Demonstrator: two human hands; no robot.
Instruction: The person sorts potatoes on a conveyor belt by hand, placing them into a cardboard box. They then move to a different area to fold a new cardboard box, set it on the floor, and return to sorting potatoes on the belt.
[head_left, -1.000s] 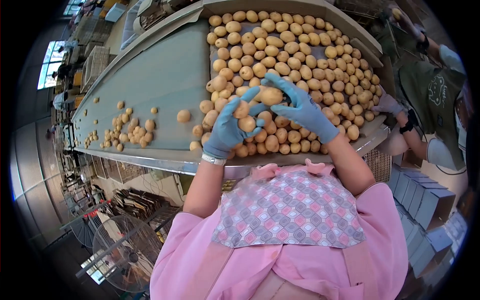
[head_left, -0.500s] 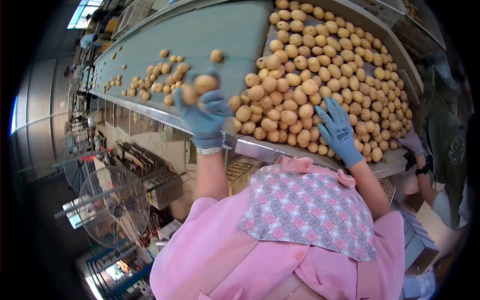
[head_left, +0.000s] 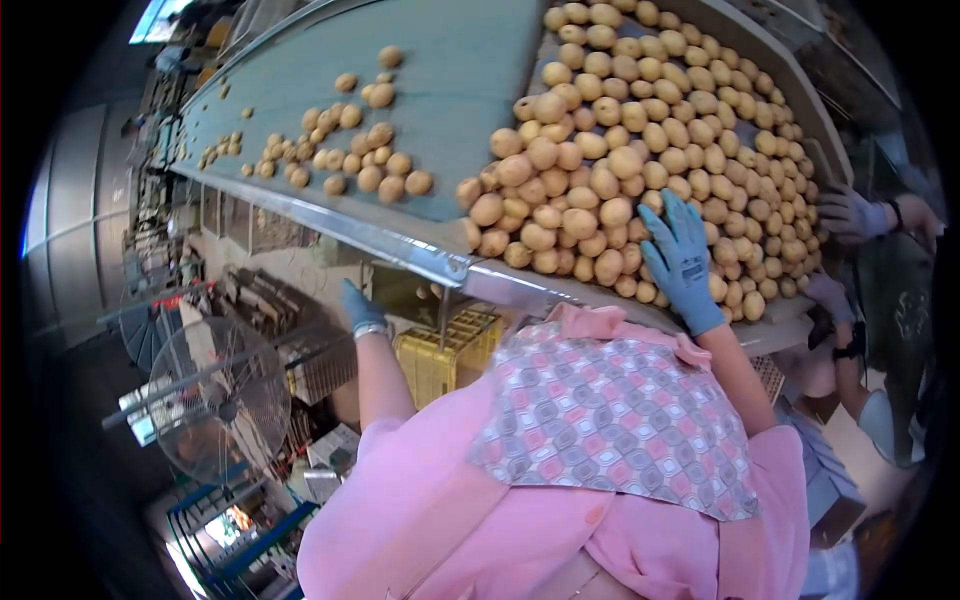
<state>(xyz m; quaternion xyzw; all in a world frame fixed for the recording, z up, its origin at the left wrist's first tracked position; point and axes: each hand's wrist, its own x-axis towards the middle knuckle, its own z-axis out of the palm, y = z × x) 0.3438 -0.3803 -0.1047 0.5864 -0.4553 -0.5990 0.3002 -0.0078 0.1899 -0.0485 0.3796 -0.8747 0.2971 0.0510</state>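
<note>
In the head view, my right hand [head_left: 684,262], in a blue-grey work glove, rests on the heap of potatoes [head_left: 577,222] with its fingers spread and nothing gripped. My left hand [head_left: 362,308], gloved alike, is outside the belt's metal edge, beside and above a yellow crate [head_left: 440,352]. Its fingers are mostly turned away, so their pose and any contents are hidden. Loose potatoes [head_left: 391,188] lie scattered on the green conveyor belt [head_left: 450,100], beyond my left hand. A couple of small potatoes [head_left: 422,292] show in the gap under the belt edge.
At the right, another person's gloved hands [head_left: 855,214] are at the heap's edge. A metal rail [head_left: 400,240] borders the belt. A large fan [head_left: 225,400] stands at lower left, near stacked wooden boards [head_left: 262,300]. Grey boxes [head_left: 820,465] are at lower right.
My left hand has gone from above the belt, where it held potatoes, down and left past the edge. The right hand stays on the heap. Another gloved hand has appeared at right.
</note>
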